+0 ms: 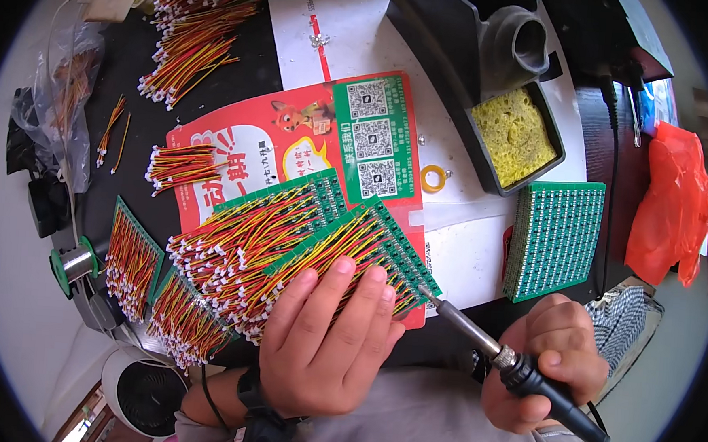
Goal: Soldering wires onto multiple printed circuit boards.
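In the middle of the frame, the left hand (326,345) lies flat, fingers spread, on a wired green board (352,249). At lower right, the right hand (548,362), fingers wrapped tight, holds a soldering iron (515,369), its tip at the board's edge.

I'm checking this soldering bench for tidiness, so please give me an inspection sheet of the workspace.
Surface: dark bench, mostly covered by a white sheet and a red leaflet.
Job's things: green board with red-yellow wires under the left hand; soldering iron in the right hand, tip at the board's edge.
Clutter: loose wire bundles, wired boards, bare board stack, yellow sponge, solder spool, orange bag.
Hands: both busy.
Cables: white charger lead.
Surroundings: small fan.
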Available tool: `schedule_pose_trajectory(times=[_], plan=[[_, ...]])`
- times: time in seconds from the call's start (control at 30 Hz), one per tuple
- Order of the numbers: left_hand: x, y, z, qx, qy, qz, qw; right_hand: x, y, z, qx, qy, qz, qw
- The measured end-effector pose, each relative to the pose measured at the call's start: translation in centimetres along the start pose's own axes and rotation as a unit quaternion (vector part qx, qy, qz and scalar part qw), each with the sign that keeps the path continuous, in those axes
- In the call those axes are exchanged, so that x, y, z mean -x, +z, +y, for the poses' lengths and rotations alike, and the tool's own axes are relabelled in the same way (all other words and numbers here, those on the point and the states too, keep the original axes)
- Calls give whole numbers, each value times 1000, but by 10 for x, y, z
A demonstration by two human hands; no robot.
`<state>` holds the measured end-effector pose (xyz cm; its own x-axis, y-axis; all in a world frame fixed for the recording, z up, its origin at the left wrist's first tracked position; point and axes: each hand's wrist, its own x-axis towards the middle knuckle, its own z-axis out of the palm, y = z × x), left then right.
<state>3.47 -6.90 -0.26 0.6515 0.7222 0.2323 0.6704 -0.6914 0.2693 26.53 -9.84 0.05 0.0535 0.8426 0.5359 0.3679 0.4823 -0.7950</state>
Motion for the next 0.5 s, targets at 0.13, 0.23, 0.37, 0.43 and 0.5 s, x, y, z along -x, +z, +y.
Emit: schedule_pose_trajectory(times=[0.13, 0.23, 0.37, 0.43, 0.5], plan=[[1, 3, -4, 2, 8, 1, 1000, -8, 8, 1, 6, 26, -8, 1000], [1, 3, -6, 11, 8, -2, 1000, -3, 13, 5, 12, 41, 6, 999], [1, 4, -8, 19, 11, -2, 1000, -3, 16, 7, 21, 47, 17, 999], [2, 3, -7, 18, 9, -3, 1000, -4, 16, 7, 21, 45, 15, 999], [2, 3, -7, 6, 17, -6, 1000, -5, 15, 6, 24, 43, -6, 999]])
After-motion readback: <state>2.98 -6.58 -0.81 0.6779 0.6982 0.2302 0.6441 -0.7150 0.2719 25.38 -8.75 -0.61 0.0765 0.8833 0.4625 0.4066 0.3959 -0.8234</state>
